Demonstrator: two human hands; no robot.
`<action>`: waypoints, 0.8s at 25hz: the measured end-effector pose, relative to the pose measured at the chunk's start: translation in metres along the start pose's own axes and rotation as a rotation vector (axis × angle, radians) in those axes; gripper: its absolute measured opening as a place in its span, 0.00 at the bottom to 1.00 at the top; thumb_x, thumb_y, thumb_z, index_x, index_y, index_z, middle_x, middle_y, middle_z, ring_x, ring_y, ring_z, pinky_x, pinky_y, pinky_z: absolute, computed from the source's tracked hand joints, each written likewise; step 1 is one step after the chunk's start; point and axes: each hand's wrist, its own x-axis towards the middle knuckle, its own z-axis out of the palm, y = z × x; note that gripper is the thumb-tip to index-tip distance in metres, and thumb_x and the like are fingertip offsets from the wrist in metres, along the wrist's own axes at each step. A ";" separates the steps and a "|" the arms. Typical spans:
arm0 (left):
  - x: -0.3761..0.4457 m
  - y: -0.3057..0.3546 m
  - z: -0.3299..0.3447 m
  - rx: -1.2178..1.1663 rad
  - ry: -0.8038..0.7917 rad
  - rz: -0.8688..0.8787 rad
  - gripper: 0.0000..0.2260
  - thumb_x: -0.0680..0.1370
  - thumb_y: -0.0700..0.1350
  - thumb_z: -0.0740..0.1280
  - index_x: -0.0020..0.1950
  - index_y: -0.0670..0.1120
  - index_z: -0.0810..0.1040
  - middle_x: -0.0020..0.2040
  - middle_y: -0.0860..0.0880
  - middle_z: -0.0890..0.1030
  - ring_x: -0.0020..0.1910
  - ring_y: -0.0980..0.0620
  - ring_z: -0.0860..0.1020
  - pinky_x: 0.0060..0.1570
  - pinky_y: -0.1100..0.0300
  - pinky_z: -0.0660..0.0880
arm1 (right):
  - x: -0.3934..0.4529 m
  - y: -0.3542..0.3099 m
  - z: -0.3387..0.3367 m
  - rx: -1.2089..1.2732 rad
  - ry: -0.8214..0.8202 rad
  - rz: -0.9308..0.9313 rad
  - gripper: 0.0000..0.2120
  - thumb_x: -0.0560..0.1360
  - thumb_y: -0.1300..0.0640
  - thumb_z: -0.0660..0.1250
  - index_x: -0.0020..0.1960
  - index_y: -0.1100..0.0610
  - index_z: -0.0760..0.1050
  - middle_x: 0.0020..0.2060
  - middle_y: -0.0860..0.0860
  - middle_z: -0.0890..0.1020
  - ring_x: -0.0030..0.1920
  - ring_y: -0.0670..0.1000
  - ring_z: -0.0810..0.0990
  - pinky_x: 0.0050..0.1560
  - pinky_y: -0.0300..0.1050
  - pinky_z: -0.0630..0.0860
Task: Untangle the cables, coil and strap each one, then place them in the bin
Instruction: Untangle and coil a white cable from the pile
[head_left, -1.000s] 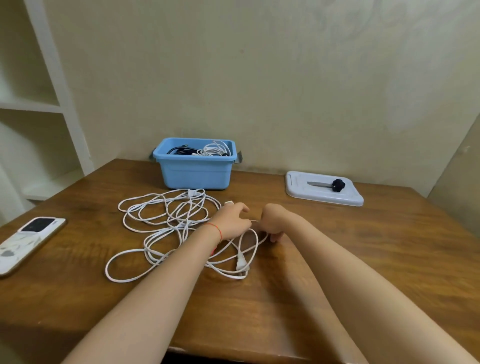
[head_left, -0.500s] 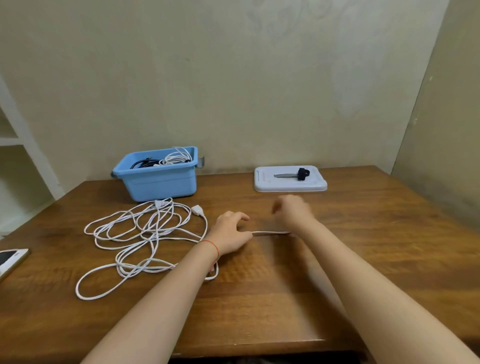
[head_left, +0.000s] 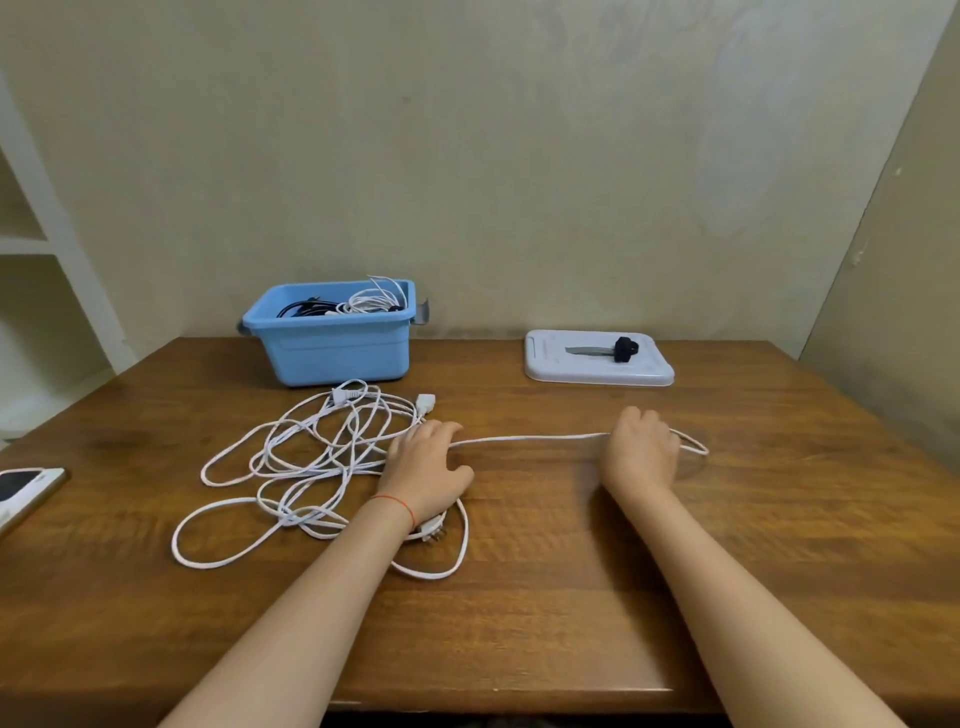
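the white cable (head_left: 530, 439) runs left-right across the table (head_left: 571, 597) — right hand (head_left: 641, 451) closed on its doubled end, left hand (head_left: 427, 470) pinning it beside the tangle (head_left: 322, 457) — with the bin (head_left: 332, 343) behind, nearer the left.

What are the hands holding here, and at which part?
Both hands grip the white cable along its cord, not a plug. The right hand pinches it near a folded loop, while the left hand holds the stretched strand beside the tangle.
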 end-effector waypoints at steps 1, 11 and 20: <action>0.000 0.000 0.001 -0.018 0.030 0.001 0.23 0.79 0.52 0.63 0.74 0.52 0.68 0.73 0.52 0.68 0.74 0.50 0.63 0.74 0.51 0.56 | -0.001 0.001 -0.001 -0.042 -0.003 0.003 0.11 0.77 0.65 0.56 0.58 0.59 0.70 0.58 0.57 0.74 0.60 0.59 0.73 0.63 0.51 0.66; -0.002 -0.050 -0.031 -0.039 0.003 -0.036 0.14 0.79 0.46 0.62 0.62 0.60 0.78 0.62 0.55 0.76 0.67 0.52 0.69 0.68 0.52 0.59 | -0.065 -0.128 -0.013 0.274 -0.609 -0.675 0.18 0.73 0.41 0.68 0.56 0.51 0.75 0.47 0.48 0.80 0.46 0.49 0.78 0.45 0.47 0.76; -0.003 -0.061 -0.033 0.078 0.028 -0.049 0.13 0.81 0.50 0.62 0.65 0.61 0.76 0.58 0.53 0.74 0.63 0.51 0.69 0.66 0.52 0.63 | -0.035 -0.113 -0.027 1.021 -0.527 -0.096 0.11 0.80 0.60 0.62 0.44 0.55 0.81 0.26 0.51 0.76 0.26 0.48 0.73 0.27 0.41 0.72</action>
